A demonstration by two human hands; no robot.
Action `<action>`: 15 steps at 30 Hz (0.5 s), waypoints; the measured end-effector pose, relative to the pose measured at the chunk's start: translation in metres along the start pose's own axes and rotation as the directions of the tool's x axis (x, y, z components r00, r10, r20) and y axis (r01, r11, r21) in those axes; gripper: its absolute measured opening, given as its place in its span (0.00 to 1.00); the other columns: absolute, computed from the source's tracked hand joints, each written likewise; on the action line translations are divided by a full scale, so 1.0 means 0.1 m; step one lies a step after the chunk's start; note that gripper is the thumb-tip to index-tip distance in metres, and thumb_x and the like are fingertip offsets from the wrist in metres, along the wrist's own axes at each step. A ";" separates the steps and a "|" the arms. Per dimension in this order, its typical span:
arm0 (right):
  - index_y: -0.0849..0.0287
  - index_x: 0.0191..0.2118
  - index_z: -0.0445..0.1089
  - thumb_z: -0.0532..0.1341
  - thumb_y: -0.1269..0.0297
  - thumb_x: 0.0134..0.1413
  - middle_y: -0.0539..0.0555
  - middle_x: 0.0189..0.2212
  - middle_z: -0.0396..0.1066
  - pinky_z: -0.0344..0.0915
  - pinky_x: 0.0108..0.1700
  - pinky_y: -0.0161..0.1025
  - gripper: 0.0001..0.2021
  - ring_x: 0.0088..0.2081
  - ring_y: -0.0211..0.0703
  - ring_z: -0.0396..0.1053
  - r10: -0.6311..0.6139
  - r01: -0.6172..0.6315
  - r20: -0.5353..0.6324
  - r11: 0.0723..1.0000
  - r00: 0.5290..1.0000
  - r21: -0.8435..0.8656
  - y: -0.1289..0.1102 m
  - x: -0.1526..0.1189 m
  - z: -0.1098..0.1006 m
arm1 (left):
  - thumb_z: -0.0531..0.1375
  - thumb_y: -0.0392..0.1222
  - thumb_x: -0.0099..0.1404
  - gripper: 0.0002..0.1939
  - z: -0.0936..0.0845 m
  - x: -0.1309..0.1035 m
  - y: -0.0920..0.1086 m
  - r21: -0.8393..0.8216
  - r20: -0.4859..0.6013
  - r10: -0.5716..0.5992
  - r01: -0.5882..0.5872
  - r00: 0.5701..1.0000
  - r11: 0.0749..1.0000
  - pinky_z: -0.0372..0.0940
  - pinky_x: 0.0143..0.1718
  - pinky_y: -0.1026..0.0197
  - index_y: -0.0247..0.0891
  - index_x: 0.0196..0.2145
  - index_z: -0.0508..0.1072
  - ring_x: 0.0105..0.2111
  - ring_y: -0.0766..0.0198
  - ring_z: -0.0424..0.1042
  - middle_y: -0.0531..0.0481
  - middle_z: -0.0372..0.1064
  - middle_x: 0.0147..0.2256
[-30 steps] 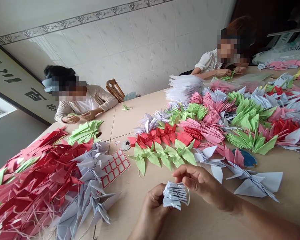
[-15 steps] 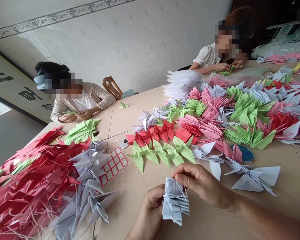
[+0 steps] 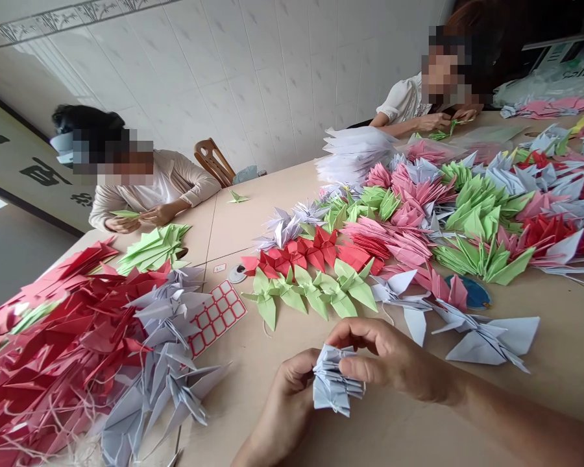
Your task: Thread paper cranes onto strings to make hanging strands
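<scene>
While the left hand (image 3: 292,386) clamps the pale-blue folded-paper bundle (image 3: 331,393) above the table (image 3: 238,402), well short of its far edge, the right hand (image 3: 394,360) pinches the bundle's top, presumably so layers cannot fan apart.

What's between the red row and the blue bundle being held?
Between the red row and bundle: the green row, then bare table, in the head view.

Across this beige table (image 3: 238,383) lie a red paper heap (image 3: 78,331), a red-gridded sheet (image 3: 219,316), a row of green folded shapes (image 3: 314,290) and a white stack (image 3: 355,155).
</scene>
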State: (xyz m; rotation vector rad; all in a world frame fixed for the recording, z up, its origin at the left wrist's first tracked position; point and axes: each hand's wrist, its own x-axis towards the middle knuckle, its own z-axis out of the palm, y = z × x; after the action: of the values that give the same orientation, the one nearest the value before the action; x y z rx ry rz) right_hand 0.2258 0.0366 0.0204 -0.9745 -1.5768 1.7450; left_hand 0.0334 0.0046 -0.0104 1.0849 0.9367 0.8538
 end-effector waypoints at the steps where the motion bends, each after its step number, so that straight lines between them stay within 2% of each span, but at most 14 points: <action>1: 0.60 0.40 0.74 0.65 0.55 0.52 0.52 0.32 0.71 0.64 0.38 0.39 0.14 0.35 0.42 0.66 0.026 -0.027 0.027 0.999 0.999 0.038 0.00 0.01 -0.01 | 0.68 0.44 0.59 0.07 0.00 0.00 0.00 0.007 0.014 -0.003 0.003 1.000 1.000 0.62 0.33 0.65 0.37 0.31 0.81 0.29 0.65 0.65 0.51 0.73 0.26; 6: 0.60 0.38 0.73 0.66 0.54 0.53 0.50 0.31 0.72 0.64 0.36 0.37 0.14 0.33 0.39 0.68 0.060 -0.075 0.088 0.983 0.994 0.168 0.02 0.04 -0.05 | 0.68 0.43 0.59 0.08 0.00 -0.01 0.03 0.040 0.023 -0.002 0.001 1.000 0.999 0.61 0.32 0.66 0.36 0.27 0.80 0.27 0.66 0.63 0.52 0.70 0.24; 11: 0.60 0.40 0.73 0.64 0.50 0.54 0.51 0.32 0.71 0.63 0.36 0.37 0.17 0.33 0.40 0.66 0.027 -0.044 0.105 0.986 0.994 0.159 0.03 0.04 -0.04 | 0.69 0.42 0.57 0.07 0.00 -0.01 0.04 0.037 0.003 -0.007 0.007 1.000 0.999 0.61 0.32 0.66 0.36 0.27 0.80 0.27 0.66 0.64 0.52 0.71 0.24; 15: 0.60 0.44 0.72 0.68 0.50 0.49 0.51 0.34 0.69 0.61 0.35 0.35 0.21 0.34 0.39 0.63 0.017 -0.032 0.117 0.991 0.993 0.127 0.03 0.03 -0.04 | 0.71 0.43 0.53 0.09 -0.01 0.00 0.02 0.019 -0.035 -0.032 0.033 0.999 0.999 0.62 0.33 0.65 0.36 0.27 0.79 0.28 0.64 0.65 0.51 0.73 0.25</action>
State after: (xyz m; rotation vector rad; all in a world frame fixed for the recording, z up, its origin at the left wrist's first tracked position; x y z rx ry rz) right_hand 0.2279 0.0410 0.0173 -0.8463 -1.5065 1.9257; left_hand 0.0324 0.0049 -0.0087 1.0716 0.9908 0.8403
